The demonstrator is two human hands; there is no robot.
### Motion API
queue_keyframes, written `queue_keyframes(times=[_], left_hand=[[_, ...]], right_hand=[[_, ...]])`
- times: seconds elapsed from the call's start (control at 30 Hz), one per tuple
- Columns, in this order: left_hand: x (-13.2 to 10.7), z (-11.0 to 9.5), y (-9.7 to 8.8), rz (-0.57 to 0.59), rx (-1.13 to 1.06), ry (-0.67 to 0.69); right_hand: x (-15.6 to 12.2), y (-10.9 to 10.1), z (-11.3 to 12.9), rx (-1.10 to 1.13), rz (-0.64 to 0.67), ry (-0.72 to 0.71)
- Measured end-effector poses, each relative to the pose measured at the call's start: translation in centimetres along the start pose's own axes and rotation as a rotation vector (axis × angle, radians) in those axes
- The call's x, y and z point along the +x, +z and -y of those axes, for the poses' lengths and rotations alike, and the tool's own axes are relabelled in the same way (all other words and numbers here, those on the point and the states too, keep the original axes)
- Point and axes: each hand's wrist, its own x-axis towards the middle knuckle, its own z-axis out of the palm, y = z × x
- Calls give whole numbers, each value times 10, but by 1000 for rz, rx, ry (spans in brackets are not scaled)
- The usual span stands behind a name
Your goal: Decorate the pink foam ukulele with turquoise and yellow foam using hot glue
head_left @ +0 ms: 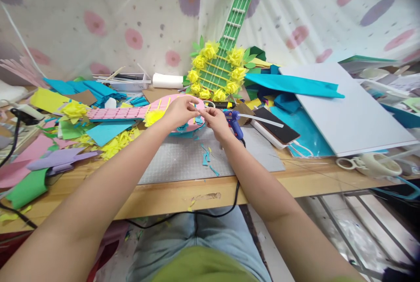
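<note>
Head view, first speaker: "What are the two hands doing over that pink guitar [131, 112]?"

Second speaker: "Both are drawn into narrow pinches, fingertips nearly meeting. The left hand [180, 111] hovers over the guitar's round body and the right hand [215, 121] sits just beside it at three o'clock. Whatever is between the fingers is too small to tell."

First: "Where does the guitar lie?"

Second: "Flat on the far edge of the grey cutting mat [183, 159], body under the hands, neck running out toward nine o'clock. I judge that lying flat keeps it steady, so neither hand has to hold it down."

First: "And the blue glue gun [235, 121]?"

Second: "It lies at three o'clock of the right hand, just beside it, its white glue stick [262, 120] pointing away. Its place looks chosen for quick reach. Its black cable [236, 194] drops over the table edge at six o'clock."

First: "Anything on the guitar?"

Second: "A yellow paper flower [153, 117] sits on it at nine o'clock of the left hand. Teal scraps [206, 156] lie loose on the mat at six o'clock."

First: "And beyond?"

Second: "At twelve o'clock a green guitar [226, 41] ringed with yellow flowers leans upright against the dotted cloth, well apart from the hands."
</note>
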Motion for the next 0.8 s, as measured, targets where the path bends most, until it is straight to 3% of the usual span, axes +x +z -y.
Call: queue_keyframes(times=[0.27, 0.43, 0.63, 0.8], left_hand=[[4, -1, -4, -82, 16, -135], [5, 9, -2, -88, -123, -148], [7, 19, -7, -138, -128, -143], [4, 18, -10, -180, -171, -194]], right_hand=[[-2, 1, -1, 143, 81, 27], [1, -1, -6, 108, 73, 17], [4, -2, -15, -302, -73, -94], [0, 3, -15, -656, -89, -163]])
